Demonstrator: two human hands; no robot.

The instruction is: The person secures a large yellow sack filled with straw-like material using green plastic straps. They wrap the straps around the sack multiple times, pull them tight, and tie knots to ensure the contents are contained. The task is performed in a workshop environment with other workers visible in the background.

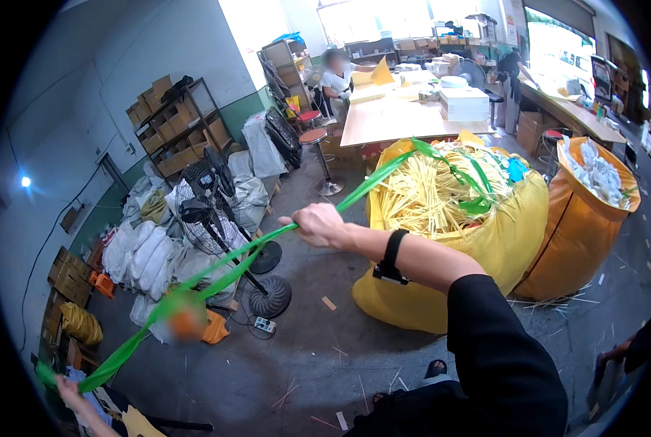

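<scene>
One flat green ribbon, crossing one yellow sack's rim, is gripped by curled right hand and curled left hand.

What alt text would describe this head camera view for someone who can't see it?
A left hand and right hand hold a long, flat green ribbon reaching to a bulging yellow sack heaped with thin, pale yellow strips. Behind stands a broad, pale table.
</scene>
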